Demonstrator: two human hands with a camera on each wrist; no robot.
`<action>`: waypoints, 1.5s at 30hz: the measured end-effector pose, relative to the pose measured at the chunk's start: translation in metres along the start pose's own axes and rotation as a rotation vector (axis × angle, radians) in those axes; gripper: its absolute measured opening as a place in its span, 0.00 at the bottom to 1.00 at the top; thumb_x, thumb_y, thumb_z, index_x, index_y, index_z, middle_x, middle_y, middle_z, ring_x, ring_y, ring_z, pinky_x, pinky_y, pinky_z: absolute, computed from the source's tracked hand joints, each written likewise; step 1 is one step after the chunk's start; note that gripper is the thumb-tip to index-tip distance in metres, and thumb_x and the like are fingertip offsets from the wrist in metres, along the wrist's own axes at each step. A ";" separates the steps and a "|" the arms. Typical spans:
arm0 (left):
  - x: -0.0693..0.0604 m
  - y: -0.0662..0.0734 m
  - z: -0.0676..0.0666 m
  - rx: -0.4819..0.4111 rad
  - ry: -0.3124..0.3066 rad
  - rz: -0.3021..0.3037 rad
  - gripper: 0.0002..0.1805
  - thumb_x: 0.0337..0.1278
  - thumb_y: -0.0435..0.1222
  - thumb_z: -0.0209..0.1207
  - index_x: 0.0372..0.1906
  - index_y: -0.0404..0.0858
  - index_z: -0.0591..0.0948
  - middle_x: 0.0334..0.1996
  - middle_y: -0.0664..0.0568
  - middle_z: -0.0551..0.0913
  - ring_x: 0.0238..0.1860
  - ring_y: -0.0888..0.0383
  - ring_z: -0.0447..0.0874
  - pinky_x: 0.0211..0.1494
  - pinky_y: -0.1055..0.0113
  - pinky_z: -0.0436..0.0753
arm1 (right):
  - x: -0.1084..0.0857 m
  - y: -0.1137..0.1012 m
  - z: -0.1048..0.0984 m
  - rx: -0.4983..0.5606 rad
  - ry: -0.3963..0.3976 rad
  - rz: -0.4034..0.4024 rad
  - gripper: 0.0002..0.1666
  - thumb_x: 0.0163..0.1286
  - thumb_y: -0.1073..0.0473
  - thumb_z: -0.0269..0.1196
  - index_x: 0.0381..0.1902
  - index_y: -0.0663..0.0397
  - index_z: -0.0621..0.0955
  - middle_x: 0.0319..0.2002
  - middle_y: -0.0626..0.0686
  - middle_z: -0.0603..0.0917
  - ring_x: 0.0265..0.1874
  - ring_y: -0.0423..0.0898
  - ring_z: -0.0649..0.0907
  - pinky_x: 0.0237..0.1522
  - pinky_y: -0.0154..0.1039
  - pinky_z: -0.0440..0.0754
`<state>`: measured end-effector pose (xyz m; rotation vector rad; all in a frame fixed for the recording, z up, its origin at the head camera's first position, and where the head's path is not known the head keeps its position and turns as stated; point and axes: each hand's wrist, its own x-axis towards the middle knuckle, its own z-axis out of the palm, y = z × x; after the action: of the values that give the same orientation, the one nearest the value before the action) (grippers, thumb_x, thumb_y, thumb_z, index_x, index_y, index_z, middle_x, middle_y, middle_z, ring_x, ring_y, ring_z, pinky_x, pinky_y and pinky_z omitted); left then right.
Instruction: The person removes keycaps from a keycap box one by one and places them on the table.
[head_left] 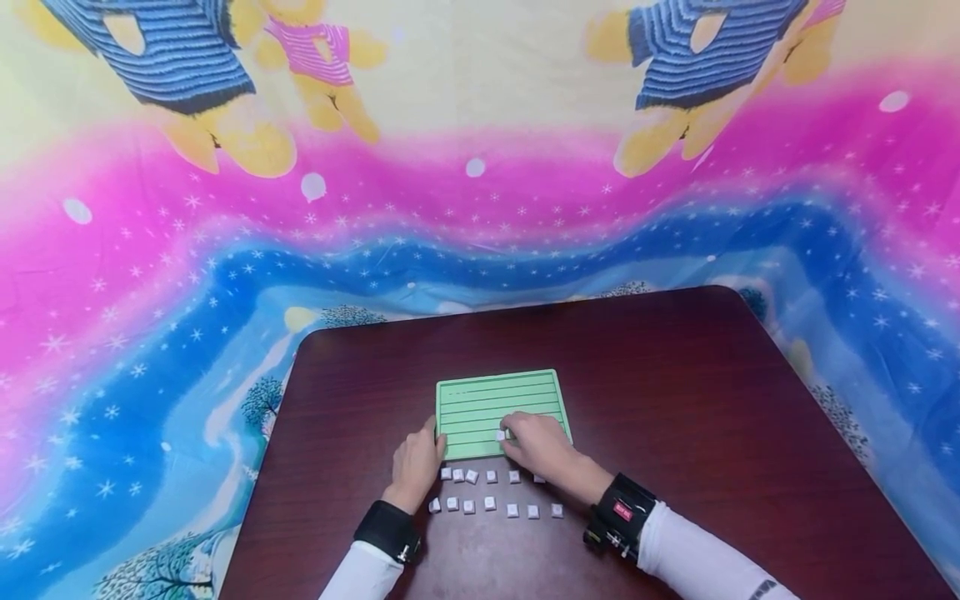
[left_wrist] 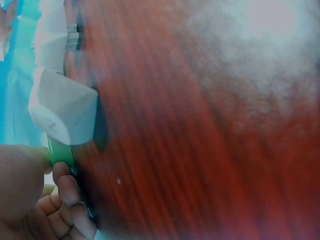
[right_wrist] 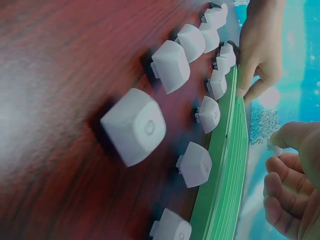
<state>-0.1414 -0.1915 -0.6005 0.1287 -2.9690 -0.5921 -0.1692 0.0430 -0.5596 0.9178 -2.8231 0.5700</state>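
A green ridged tray [head_left: 487,402] lies on the table, its long slots running left to right. My left hand [head_left: 416,467] grips the tray's left edge; in the left wrist view, thumb and fingers pinch the green rim [left_wrist: 61,154]. Over the tray's lower right part, my right hand [head_left: 543,448] pinches a small white keycap [head_left: 501,435] between thumb and fingertips. The right wrist view shows this keycap [right_wrist: 274,148] apart from the tray. Two rows of white keycaps [head_left: 491,503] sit in front of the tray, one partly hidden by my right hand.
The dark reddish-brown table [head_left: 675,400] has rounded far corners. A printed cloth [head_left: 480,200] hangs behind it and along both sides. The nearer keycaps [right_wrist: 137,127] stand close below my right wrist. Each wrist wears a black strap [head_left: 626,515] with a device.
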 end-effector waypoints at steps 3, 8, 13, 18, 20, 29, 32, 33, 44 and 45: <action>0.000 0.000 0.000 -0.002 0.003 -0.001 0.22 0.68 0.40 0.60 0.63 0.34 0.79 0.31 0.37 0.88 0.18 0.50 0.80 0.20 0.58 0.73 | -0.005 0.002 -0.001 -0.008 0.008 0.004 0.07 0.63 0.54 0.69 0.39 0.45 0.86 0.28 0.41 0.83 0.24 0.35 0.79 0.25 0.31 0.73; 0.000 -0.001 0.001 -0.002 0.012 0.000 0.22 0.69 0.40 0.59 0.62 0.34 0.80 0.29 0.37 0.87 0.16 0.52 0.78 0.19 0.59 0.72 | -0.011 0.007 -0.003 -0.020 0.036 -0.002 0.07 0.61 0.52 0.71 0.36 0.43 0.85 0.27 0.39 0.82 0.23 0.34 0.78 0.24 0.31 0.72; 0.000 -0.001 0.001 0.007 0.014 0.000 0.22 0.69 0.40 0.59 0.62 0.34 0.80 0.24 0.39 0.86 0.14 0.54 0.73 0.17 0.61 0.69 | -0.017 0.011 -0.005 -0.038 0.035 -0.004 0.09 0.62 0.51 0.72 0.39 0.44 0.85 0.28 0.39 0.83 0.25 0.34 0.80 0.26 0.32 0.75; 0.000 -0.002 0.002 0.007 0.005 -0.001 0.22 0.69 0.40 0.59 0.63 0.35 0.79 0.23 0.41 0.84 0.13 0.56 0.71 0.17 0.63 0.67 | -0.022 0.014 -0.009 -0.025 0.019 0.026 0.08 0.62 0.50 0.72 0.38 0.41 0.85 0.29 0.38 0.83 0.24 0.32 0.77 0.26 0.32 0.74; 0.000 -0.002 0.002 0.007 0.002 -0.001 0.22 0.69 0.40 0.60 0.63 0.35 0.79 0.22 0.41 0.84 0.13 0.57 0.70 0.17 0.63 0.66 | -0.024 0.016 -0.011 -0.023 0.018 0.036 0.08 0.62 0.49 0.72 0.37 0.40 0.84 0.28 0.37 0.82 0.23 0.31 0.76 0.26 0.31 0.73; -0.001 -0.002 0.002 -0.005 0.002 0.000 0.21 0.69 0.40 0.59 0.61 0.35 0.80 0.23 0.42 0.84 0.14 0.56 0.72 0.18 0.62 0.67 | -0.036 0.024 -0.017 -0.013 0.019 0.029 0.08 0.61 0.51 0.72 0.36 0.41 0.84 0.26 0.36 0.78 0.21 0.30 0.70 0.24 0.29 0.69; -0.001 -0.001 0.002 -0.007 0.009 0.003 0.21 0.68 0.39 0.60 0.61 0.35 0.80 0.23 0.41 0.85 0.14 0.55 0.73 0.18 0.62 0.67 | -0.040 0.026 -0.017 -0.004 0.010 0.036 0.08 0.61 0.52 0.72 0.36 0.41 0.84 0.25 0.36 0.76 0.22 0.29 0.70 0.24 0.30 0.69; -0.001 -0.001 0.002 -0.008 0.010 0.004 0.21 0.68 0.39 0.60 0.61 0.35 0.80 0.23 0.41 0.85 0.14 0.55 0.73 0.18 0.62 0.67 | -0.042 0.027 -0.017 -0.001 0.008 0.038 0.08 0.61 0.52 0.72 0.36 0.41 0.84 0.25 0.36 0.76 0.22 0.29 0.70 0.24 0.30 0.69; -0.001 0.001 0.001 -0.006 0.009 0.005 0.22 0.69 0.40 0.60 0.62 0.34 0.80 0.24 0.40 0.85 0.13 0.55 0.72 0.17 0.62 0.68 | -0.060 0.033 -0.021 0.026 -0.016 0.042 0.08 0.61 0.52 0.73 0.35 0.42 0.84 0.25 0.36 0.75 0.21 0.29 0.68 0.24 0.29 0.67; -0.001 0.001 0.000 -0.004 0.012 0.006 0.22 0.69 0.40 0.60 0.62 0.34 0.80 0.24 0.39 0.85 0.13 0.55 0.73 0.17 0.62 0.68 | -0.062 0.033 -0.021 0.030 -0.013 0.039 0.08 0.61 0.53 0.73 0.36 0.42 0.84 0.24 0.36 0.75 0.21 0.29 0.68 0.24 0.29 0.67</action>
<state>-0.1407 -0.1900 -0.6003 0.1222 -2.9549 -0.5944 -0.1385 0.1098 -0.5643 0.8765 -2.8574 0.6144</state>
